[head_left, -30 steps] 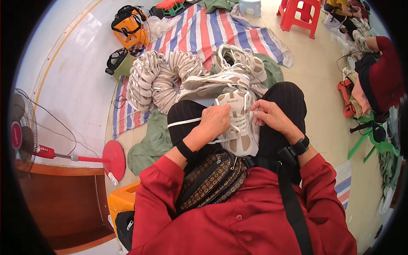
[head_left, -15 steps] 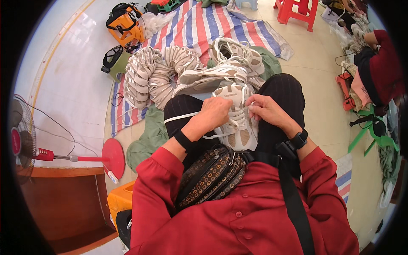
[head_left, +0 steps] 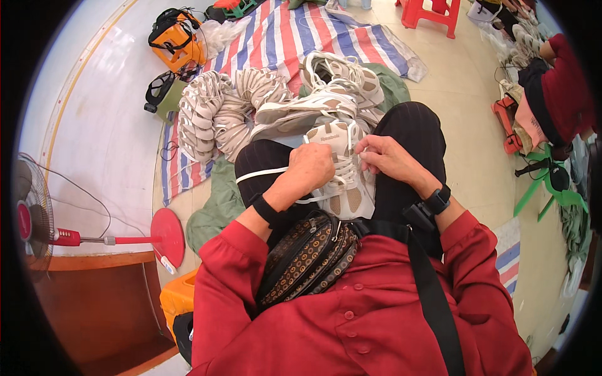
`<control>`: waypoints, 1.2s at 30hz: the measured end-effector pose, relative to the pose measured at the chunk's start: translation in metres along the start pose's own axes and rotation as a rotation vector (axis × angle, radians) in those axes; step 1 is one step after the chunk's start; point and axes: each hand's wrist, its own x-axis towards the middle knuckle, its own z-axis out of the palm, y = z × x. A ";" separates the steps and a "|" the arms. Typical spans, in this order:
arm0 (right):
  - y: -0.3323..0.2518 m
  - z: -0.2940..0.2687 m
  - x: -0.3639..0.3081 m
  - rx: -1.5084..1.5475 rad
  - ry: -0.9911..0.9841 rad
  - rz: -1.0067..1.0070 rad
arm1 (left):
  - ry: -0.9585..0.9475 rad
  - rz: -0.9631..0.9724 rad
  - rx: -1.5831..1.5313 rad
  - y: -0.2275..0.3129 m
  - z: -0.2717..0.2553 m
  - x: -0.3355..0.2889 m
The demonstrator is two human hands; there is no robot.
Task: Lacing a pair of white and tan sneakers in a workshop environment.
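A white and tan sneaker point(head_left: 352, 204) rests between my thighs, its toe toward me and its tongue up. White shoelace crosses its front. My left hand point(head_left: 311, 168) is closed over the shoe's left side, gripping a shoelace point(head_left: 260, 174) whose loose end sticks out leftward across my dark trousers. My right hand point(head_left: 390, 158) is at the right row of eyelets, thumb and fingers drawn together; whatever lies between the fingertips is too small to make out. Just beyond, more sneakers point(head_left: 307, 108) lie piled against this one.
Long rows of stacked sneakers point(head_left: 202, 116) curve at the far left on a striped sheet point(head_left: 276, 44). A fan with a red base point(head_left: 167, 237) lies at the left. A red stool point(head_left: 433, 15) stands far right. Another person's red sleeve point(head_left: 567, 94) shows at the right edge.
The whole view has shifted slightly. Both hands stay at the sneaker's laces, with the left still closed on the shoelace; little else differs.
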 end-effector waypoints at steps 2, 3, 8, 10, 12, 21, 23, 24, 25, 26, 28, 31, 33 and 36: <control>0.002 0.001 0.000 0.023 0.017 -0.025 | -0.011 -0.006 0.009 0.000 0.002 0.001; 0.002 0.001 0.000 0.026 0.019 -0.024 | -0.017 -0.019 0.017 -0.001 0.002 0.002; 0.006 0.002 0.001 0.025 0.000 -0.056 | -0.011 0.057 0.010 -0.008 0.009 0.010; 0.004 0.005 0.002 0.019 -0.003 -0.056 | -0.004 0.095 -0.014 -0.017 0.015 0.010; 0.004 0.006 0.002 0.010 -0.004 -0.054 | 0.118 0.210 -0.185 -0.024 0.019 0.009; 0.003 0.010 0.005 -0.149 0.084 -0.094 | 0.320 0.082 -0.097 -0.009 0.010 -0.005; 0.002 0.011 0.007 -0.296 0.136 -0.168 | 0.332 0.106 -0.144 -0.023 0.014 -0.003; 0.002 0.013 0.007 -0.292 0.130 -0.164 | 0.340 0.134 -0.192 -0.027 0.016 -0.005; -0.001 0.014 0.008 -0.360 0.165 -0.197 | 0.336 0.128 -0.194 -0.028 0.018 -0.006; -0.003 0.015 0.008 -0.428 0.201 -0.230 | 0.338 0.148 -0.201 -0.029 0.020 -0.006; -0.007 0.021 0.010 -0.482 0.242 -0.258 | 0.339 0.165 -0.210 -0.025 0.022 -0.007; -0.005 0.027 0.015 -0.607 0.297 -0.311 | 0.300 0.145 -0.210 -0.013 0.025 -0.005; -0.005 0.030 0.016 -0.676 0.303 -0.338 | 0.281 0.094 -0.176 -0.009 0.026 -0.002; -0.009 0.034 0.018 -0.797 0.281 -0.356 | 0.288 0.098 -0.199 -0.012 0.026 -0.001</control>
